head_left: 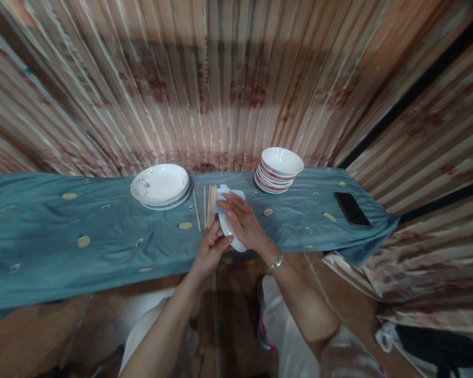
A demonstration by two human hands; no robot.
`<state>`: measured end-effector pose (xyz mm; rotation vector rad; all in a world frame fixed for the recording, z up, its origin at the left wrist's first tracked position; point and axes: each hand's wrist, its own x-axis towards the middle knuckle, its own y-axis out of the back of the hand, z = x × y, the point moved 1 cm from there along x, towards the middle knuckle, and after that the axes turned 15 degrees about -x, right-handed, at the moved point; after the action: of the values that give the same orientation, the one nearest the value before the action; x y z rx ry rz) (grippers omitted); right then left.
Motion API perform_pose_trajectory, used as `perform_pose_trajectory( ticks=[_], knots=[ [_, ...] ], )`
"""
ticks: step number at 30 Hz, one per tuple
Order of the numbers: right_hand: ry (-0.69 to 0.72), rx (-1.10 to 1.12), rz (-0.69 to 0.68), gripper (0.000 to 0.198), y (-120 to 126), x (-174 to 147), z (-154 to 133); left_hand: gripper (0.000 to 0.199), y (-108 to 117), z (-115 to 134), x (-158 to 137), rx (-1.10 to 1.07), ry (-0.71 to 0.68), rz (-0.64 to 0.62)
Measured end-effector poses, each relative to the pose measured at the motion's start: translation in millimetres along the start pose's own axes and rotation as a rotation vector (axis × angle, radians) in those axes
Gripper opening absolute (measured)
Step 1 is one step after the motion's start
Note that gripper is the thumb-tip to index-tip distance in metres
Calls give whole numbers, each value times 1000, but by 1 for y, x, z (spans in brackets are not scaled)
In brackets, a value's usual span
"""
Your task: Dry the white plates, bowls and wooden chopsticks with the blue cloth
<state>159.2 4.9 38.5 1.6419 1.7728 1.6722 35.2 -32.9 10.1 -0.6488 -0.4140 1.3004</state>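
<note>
A glossy white piece of tableware (232,236), partly covered by my hands, is held just above the front edge of the table; its exact kind is hard to make out. My left hand (213,242) grips it from the left, thumb on its near side and fingers curled behind. A pale blue cloth (222,192) lies bunched under the fingers of my right hand (244,223), which is closed over it against the white piece. Several wooden chopsticks (211,202) lie on the tablecloth just left of the cloth.
Stacked plates (161,184) with a flower pattern stand at left. A leaning stack of white bowls (279,168) is at the back right. Farther right lies a black phone (351,209). The teal tablecloth (110,231) hangs over the front edge; a pleated curtain (236,94) closes off the back.
</note>
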Motion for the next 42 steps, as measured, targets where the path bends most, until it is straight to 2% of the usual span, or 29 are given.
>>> perform_pose_trajectory(
  ticks=[9,16,23,30,34,42],
  knots=[
    [-216,231,53,55,-19,10,37,39,4,-1,-2,26,18,22],
    [-385,299,-27,66,-32,-13,52,47,2,2,-3,0,22,89],
    [-478,257,-115,75,-33,-42,48,50,6,3,1,-44,1,110],
    [-466,203,-101,63,-36,-69,34,51,7,7,3,-85,-22,94],
    [-389,132,-52,56,-36,-78,21,47,10,7,5,-93,-30,116],
    [-188,19,-64,53,-25,-76,-3,38,16,6,8,-95,-26,135]
  ],
)
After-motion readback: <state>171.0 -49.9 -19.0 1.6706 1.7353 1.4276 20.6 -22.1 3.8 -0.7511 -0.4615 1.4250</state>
